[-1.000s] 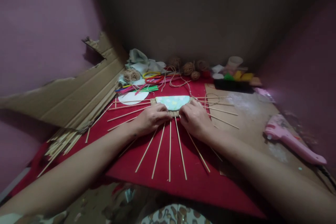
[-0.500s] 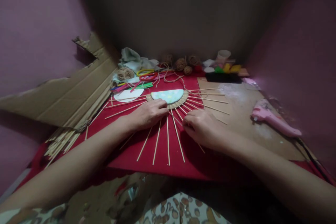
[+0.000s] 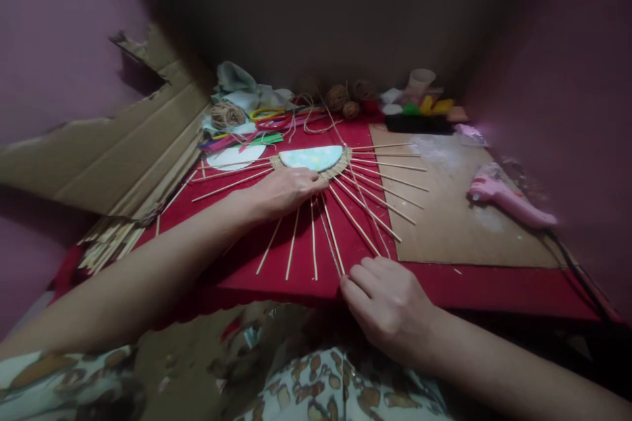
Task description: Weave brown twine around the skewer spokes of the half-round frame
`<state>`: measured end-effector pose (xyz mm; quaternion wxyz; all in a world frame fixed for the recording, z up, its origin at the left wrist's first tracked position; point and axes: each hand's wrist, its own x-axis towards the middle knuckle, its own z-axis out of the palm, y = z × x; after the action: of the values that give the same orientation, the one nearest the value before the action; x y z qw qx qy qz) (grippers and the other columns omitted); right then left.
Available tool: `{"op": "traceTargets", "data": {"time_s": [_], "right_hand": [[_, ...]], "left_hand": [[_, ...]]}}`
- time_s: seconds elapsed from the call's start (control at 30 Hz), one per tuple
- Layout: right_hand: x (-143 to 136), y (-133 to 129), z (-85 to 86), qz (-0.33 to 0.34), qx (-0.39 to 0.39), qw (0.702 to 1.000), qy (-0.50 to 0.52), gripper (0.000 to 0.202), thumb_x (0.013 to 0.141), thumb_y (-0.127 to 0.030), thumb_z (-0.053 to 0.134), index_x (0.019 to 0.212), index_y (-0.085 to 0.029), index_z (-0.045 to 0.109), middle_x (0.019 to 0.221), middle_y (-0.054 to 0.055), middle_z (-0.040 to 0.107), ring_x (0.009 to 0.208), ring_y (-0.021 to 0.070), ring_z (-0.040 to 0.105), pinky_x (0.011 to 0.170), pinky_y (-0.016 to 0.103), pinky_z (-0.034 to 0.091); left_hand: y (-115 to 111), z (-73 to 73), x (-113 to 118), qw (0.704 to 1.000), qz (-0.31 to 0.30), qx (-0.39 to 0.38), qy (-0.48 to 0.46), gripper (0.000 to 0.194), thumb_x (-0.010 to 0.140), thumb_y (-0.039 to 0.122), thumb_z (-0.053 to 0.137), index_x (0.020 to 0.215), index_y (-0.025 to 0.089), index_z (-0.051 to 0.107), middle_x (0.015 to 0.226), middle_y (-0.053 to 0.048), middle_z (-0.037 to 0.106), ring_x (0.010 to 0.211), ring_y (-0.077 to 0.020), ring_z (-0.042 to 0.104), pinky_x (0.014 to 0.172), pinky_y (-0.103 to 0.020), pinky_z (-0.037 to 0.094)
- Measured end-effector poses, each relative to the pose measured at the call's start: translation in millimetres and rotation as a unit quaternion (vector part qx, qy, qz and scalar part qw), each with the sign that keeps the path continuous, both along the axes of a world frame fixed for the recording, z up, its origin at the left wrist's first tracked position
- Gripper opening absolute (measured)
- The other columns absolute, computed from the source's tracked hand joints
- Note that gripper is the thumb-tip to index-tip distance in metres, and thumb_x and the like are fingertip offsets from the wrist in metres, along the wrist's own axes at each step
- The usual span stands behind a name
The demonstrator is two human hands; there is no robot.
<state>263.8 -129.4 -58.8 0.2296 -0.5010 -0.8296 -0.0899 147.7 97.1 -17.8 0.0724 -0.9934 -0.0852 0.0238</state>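
A half-round piece with light-green patterned fabric point(image 3: 312, 158) lies flat, edged by a woven twine band point(image 3: 345, 164). Thin wooden sticks point(image 3: 356, 217) fan out from it like rays. My left hand point(image 3: 291, 189) presses on the band's lower left, fingers closed over its edge and hiding part of it. Near the table's front edge, my right hand point(image 3: 384, 296) is closed around a strand of twine point(image 3: 332, 240). That strand runs taut from the band by my left fingertips. Another length of it trails from the right hand back towards the twine balls point(image 3: 338, 97).
A pink glue gun point(image 3: 508, 197) lies on a brown board point(image 3: 444, 237) at right. Cardboard point(image 3: 99, 158) leans at left beside a bundle of sticks point(image 3: 111, 243). Scissors point(image 3: 271, 120), cloth scraps point(image 3: 237, 82) and a cup point(image 3: 421, 82) are at the back of the red-covered table point(image 3: 296, 289).
My right hand has moved from beside the band towards me, drawing the twine out straight. My left hand stays on the band. The whole view has shifted slightly.
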Motion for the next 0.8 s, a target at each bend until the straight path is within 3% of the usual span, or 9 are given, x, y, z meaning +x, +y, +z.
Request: {"op": "traceTargets", "data": {"time_s": [0.17,0.33,0.5,0.6,0.7,0.8], "right_hand": [[9.3,-2.1,0.9,0.016,0.015,0.999,-0.027,0.015,0.082,-0.008,0.050,0.073,-0.015,0.059,0.067,0.004,0.049,0.062,0.0178,0.035,0.057,0.034,0.024],[20.3,-5.5,1.7,0.062,0.011,0.997,-0.039,0.018,0.085,-0.011,0.049,0.071,-0.016,0.059,0.066,0.003,0.050,0.061,0.0167,0.037,0.055,0.033,0.026],[28.5,-7.3,7.7,0.040,0.013,0.998,-0.056,0.021,0.087,-0.011,0.047,0.070,-0.016,0.059,0.065,0.003,0.052,0.060,0.0161,0.040,0.054,0.032,0.028],[35.1,-4.9,27.3,0.002,0.041,0.998,-0.048,0.022,0.088,-0.011,0.047,0.070,-0.017,0.059,0.065,0.004,0.054,0.059,0.0152,0.042,0.054,0.032,0.031],[47.1,6.2,57.1,-0.054,0.085,0.992,-0.076,0.024,0.090,-0.015,0.046,0.072,-0.018,0.061,0.066,0.004,0.057,0.059,0.0144,0.045,0.054,0.031,0.032],[67.6,35.0,83.8,-0.160,0.078,0.976,-0.122,0.032,0.093,-0.022,0.040,0.071,-0.020,0.062,0.064,0.004,0.058,0.058,0.0137,0.047,0.054,0.030,0.031]], "left_hand": [[-3.3,-0.5,5.8,0.999,-0.028,0.032,0.008,0.019,0.090,0.012,0.044,0.097,0.018,0.061,0.085,-0.008,0.061,0.074,-0.0177,0.057,0.068,-0.031,0.043],[0.7,-0.7,2.5,0.995,-0.043,0.090,0.029,0.027,0.092,0.012,0.039,0.108,0.019,0.059,0.085,-0.007,0.060,0.074,-0.0159,0.056,0.065,-0.028,0.042],[6.6,-2.3,0.4,0.996,-0.043,0.074,0.011,0.021,0.092,0.013,0.043,0.102,0.020,0.060,0.081,-0.006,0.059,0.071,-0.0154,0.054,0.062,-0.027,0.039],[8.5,-5.1,-1.5,0.996,-0.066,0.053,-0.017,0.021,0.092,0.012,0.042,0.100,0.018,0.061,0.080,-0.006,0.058,0.071,-0.0149,0.054,0.065,-0.027,0.040],[9.3,-7.9,-4.2,0.996,-0.069,0.049,-0.035,0.023,0.093,0.013,0.039,0.099,0.016,0.060,0.080,-0.005,0.057,0.070,-0.0136,0.053,0.064,-0.025,0.040],[9.0,-10.4,-6.3,0.996,-0.060,0.053,-0.040,0.023,0.093,0.013,0.037,0.096,0.015,0.060,0.079,-0.006,0.057,0.069,-0.0142,0.052,0.062,-0.025,0.040]]}}
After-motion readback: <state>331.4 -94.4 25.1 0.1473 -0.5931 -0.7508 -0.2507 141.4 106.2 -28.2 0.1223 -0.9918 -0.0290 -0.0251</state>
